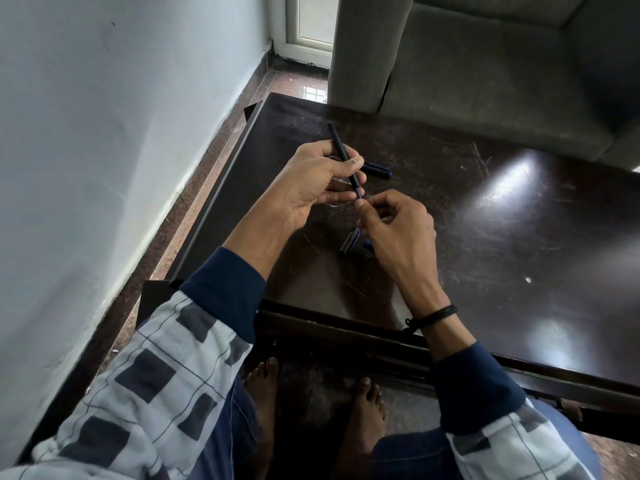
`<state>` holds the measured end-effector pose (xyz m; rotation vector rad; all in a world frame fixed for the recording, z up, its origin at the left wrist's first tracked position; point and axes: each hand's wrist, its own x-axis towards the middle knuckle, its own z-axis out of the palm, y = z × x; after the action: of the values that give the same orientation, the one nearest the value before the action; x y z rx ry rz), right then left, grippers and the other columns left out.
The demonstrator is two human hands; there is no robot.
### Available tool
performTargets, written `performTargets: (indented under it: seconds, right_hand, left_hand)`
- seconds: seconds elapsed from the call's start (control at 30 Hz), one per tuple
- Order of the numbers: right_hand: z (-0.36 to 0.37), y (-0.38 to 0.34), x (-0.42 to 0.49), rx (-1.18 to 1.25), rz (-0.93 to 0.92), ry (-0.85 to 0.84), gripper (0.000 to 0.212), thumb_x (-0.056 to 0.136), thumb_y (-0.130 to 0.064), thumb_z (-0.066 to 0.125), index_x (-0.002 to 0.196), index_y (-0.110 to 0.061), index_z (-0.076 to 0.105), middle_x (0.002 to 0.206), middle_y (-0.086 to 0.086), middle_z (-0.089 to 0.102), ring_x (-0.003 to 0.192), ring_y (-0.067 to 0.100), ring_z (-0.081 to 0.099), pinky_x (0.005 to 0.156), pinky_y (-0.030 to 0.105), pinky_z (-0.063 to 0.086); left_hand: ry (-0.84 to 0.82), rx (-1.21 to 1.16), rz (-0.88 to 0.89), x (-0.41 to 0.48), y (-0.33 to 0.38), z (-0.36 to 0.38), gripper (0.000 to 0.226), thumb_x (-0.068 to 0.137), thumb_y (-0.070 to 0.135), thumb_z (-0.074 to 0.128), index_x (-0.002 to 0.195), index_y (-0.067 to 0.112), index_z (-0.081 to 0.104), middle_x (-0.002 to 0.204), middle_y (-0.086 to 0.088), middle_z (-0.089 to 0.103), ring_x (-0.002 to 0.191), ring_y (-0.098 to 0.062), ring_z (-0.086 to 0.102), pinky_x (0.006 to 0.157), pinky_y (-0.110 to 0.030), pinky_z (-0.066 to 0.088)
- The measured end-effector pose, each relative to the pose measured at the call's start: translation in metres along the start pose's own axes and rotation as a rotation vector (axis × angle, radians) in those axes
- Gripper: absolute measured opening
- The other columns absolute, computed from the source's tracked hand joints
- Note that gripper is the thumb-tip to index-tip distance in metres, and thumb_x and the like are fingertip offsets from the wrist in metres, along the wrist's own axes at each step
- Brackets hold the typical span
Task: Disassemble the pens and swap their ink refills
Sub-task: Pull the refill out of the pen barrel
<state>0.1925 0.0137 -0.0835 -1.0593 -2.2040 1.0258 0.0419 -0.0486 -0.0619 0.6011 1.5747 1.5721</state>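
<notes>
Toward the table's left edge, my left hand curls round the black pen barrel while my right hand pinches its blue refill, loose pen pieces lying just beside.

Your table is dark wood with a glossy varnish that throws big glare patches, but the top's pretty scuffed, with fine scratches all over. The pen barrel you're holding looks like smooth matt black plastic, hardly any shine, and the refill poking out of it is bluish plastic. The loose pen piece lying on the table is dark plastic too, a bit shinier. The sofa is grey cloth, matt, with a soft brushed nap. The floor is polished speckled stone, properly glossy. The wall is flat matt paint. Your left sleeve looks like soft fleecy cloth, and the wristband is black braided cord.
</notes>
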Motion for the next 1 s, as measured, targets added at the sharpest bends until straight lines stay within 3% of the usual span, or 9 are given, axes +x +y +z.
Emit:
performTargets:
  seconds: [1.0]
  right_hand:
    - [-0.0023,-0.0032,-0.0005,-0.012,-0.004,-0.002,0.017,0.099,-0.043,0.066,0.096,-0.027,0.073,0.079,-0.009,0.073,0.069,0.009,0.072,0.071,0.044,0.063]
  left_hand:
    - [0.002,-0.021,-0.006,0.0006,0.0020,-0.0003,0.011,0.097,0.013,0.070,0.107,0.009,0.068,0.093,-0.013,0.076,0.083,-0.026,0.077,0.073,-0.031,0.060]
